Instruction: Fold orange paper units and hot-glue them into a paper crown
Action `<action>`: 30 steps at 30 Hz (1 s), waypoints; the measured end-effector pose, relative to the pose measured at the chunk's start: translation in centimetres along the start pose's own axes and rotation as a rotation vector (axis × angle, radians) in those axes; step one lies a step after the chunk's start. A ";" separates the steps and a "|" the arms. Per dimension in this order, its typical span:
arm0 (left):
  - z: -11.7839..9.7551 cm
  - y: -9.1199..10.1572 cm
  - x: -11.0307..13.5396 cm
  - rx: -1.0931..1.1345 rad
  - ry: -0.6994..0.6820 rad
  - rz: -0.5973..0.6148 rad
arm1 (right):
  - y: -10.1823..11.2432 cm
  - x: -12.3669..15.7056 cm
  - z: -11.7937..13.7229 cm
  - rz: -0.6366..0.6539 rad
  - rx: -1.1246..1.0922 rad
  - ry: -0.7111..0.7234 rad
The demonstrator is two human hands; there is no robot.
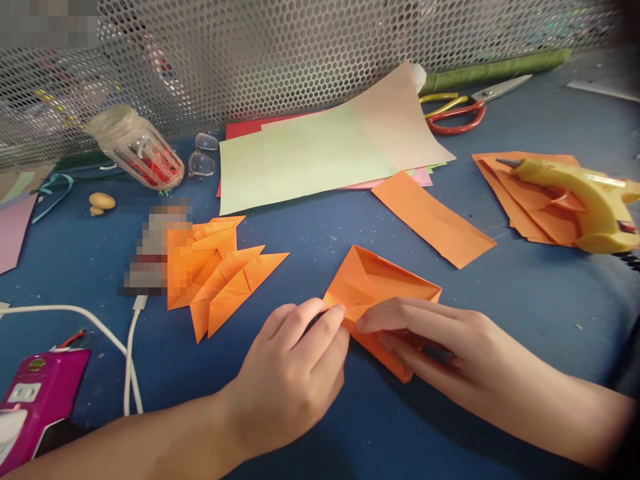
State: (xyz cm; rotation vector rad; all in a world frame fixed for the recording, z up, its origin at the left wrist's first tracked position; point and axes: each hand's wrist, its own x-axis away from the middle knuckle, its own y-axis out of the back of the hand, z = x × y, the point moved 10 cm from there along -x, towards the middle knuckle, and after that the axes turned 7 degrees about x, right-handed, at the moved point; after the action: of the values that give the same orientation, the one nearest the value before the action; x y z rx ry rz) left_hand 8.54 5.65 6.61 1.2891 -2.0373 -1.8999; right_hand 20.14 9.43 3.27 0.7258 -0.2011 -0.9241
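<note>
A partly folded sheet of orange paper (385, 280) lies on the blue table in front of me, its creases and raised edges showing. My left hand (300, 360) is closed at the paper's left corner, pinching it with bent fingers. From the right, my right hand (445, 340) reaches over the lower part, its fingers holding the paper near the middle fold. Its thumb side is partly hidden beneath the hand. Left of my hands rest several folded orange paper pieces (230, 287) with pointed tips, stacked together. A flat orange paper strip (435, 220) lies beyond the sheet.
A yellow glue gun (575, 193) rests on orange sheets (485, 173) at right. Scissors (460, 113) and pale green paper (300, 160) lie at the back, below a perforated metal panel (300, 60). At left are a jar (140, 147), glasses (203, 160), white cable (100, 327) and purple power strip (55, 380).
</note>
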 end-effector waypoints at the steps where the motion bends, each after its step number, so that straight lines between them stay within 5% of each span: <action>1: 0.1 -0.1 0.1 0.013 0.010 0.001 | -0.1 0.0 -0.4 -0.004 -0.029 -0.040; 7: 0.4 -0.8 0.1 0.067 0.045 0.038 | -0.2 0.1 -1.2 -0.058 -0.046 -0.161; 15: 0.4 -1.5 0.3 0.065 0.066 0.110 | 5.3 0.6 0.6 -0.377 0.498 0.168; 21: 1.0 -1.8 0.7 0.144 0.093 0.159 | 3.6 -0.8 -2.6 -0.196 0.525 0.081; 25: 1.4 -1.8 1.0 0.197 0.115 0.179 | 3.1 -0.1 -2.5 -0.213 0.537 0.011; 30: 1.2 -1.4 1.1 0.056 0.153 0.180 | 1.6 0.5 -2.1 -0.059 0.355 -0.055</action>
State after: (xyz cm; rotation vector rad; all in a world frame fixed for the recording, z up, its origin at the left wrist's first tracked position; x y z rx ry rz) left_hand 7.85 6.14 4.64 1.1779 -2.0646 -1.6270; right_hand 22.46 10.68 2.62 1.0387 -0.4008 -0.9769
